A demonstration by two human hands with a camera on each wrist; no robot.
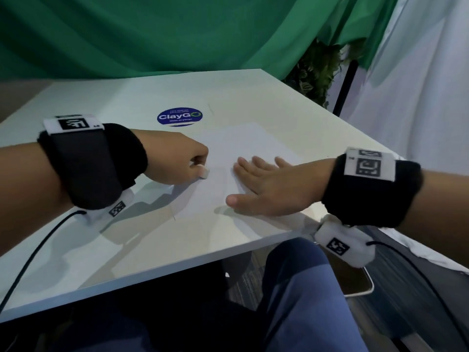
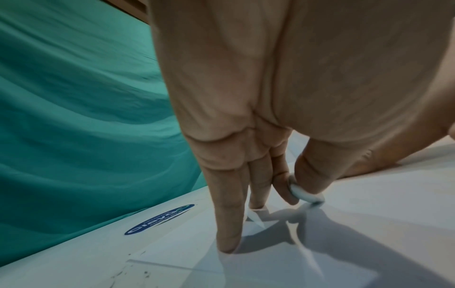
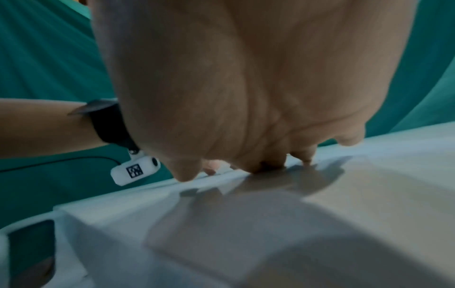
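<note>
Mid-frame, my left hand (image 1: 177,158) pinches a white bit (image 1: 204,173) on the paper (image 1: 253,141), and my right hand (image 1: 266,185) lies flat and open on it.

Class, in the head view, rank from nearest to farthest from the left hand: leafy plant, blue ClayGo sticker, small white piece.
1. Small white piece: pinched by the left hand.
2. Blue ClayGo sticker: on the table, just beyond.
3. Leafy plant: past the far right corner.
</note>
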